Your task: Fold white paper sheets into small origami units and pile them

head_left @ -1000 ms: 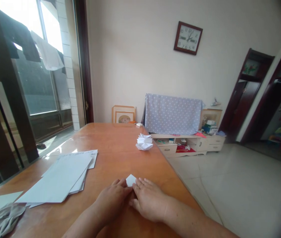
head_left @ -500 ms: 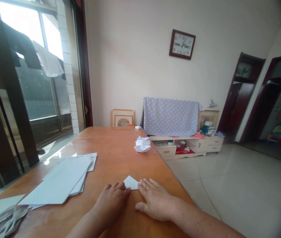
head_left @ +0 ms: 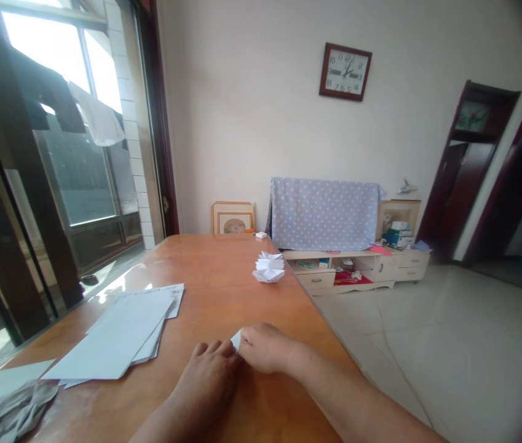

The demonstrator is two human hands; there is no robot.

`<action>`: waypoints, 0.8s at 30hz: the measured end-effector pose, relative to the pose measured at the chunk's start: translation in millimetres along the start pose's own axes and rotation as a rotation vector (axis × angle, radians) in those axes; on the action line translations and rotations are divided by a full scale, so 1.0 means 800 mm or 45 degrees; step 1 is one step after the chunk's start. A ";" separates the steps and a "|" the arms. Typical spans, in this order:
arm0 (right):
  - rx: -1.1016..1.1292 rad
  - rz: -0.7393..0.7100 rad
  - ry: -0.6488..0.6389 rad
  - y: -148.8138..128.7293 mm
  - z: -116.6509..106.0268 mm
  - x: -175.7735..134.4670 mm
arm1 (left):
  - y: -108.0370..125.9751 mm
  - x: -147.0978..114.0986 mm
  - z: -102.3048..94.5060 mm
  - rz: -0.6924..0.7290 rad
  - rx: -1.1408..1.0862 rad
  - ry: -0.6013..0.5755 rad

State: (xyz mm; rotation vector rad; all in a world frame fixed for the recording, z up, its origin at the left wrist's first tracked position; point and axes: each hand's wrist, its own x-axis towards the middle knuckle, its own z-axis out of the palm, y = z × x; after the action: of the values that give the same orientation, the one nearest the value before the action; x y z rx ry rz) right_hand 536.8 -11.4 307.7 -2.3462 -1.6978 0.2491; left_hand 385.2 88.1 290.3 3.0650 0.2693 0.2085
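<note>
On the wooden table (head_left: 214, 301), a small piece of folded white paper (head_left: 236, 340) shows only as a pale corner between my hands. My left hand (head_left: 209, 375) holds its left side, fingers bent and fingertips on it. My right hand (head_left: 263, 347) is closed with curled fingers over the right part of the paper and hides most of it. The two hands touch or nearly touch. Farther up the table, near its right edge, several folded white paper pieces (head_left: 268, 269) stand stacked.
A pile of white paper sheets (head_left: 113, 335) lies to the left, with a crumpled grey cloth (head_left: 9, 412) at the near left corner. A small white box (head_left: 261, 235) sits at the far table edge. Beyond stands a low cabinet (head_left: 362, 274) beside a polka-dot cloth cover (head_left: 325, 212).
My right hand has gone from flat with fingers stretched to curled, moving left over the paper and covering it. My left hand stays nearly in place. The view has shifted slightly.
</note>
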 end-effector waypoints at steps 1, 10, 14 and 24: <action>0.033 -0.015 -0.050 0.003 0.006 0.008 | -0.001 -0.001 0.000 0.001 -0.003 -0.002; 0.285 -0.091 -0.066 0.036 0.034 0.014 | -0.009 -0.008 0.001 -0.008 -0.055 0.078; 0.401 -0.104 -0.094 0.043 0.035 0.014 | -0.019 -0.013 -0.010 -0.068 -0.088 0.076; 0.531 -0.085 -0.128 0.046 0.033 0.014 | -0.048 -0.021 -0.015 -0.182 -0.126 0.084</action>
State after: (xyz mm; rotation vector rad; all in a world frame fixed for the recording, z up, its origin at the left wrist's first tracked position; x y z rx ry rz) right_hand 566.5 -9.4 271.5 -1.9972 -1.5791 0.6504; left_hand 360.4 123.2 297.7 2.9299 0.4645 0.3054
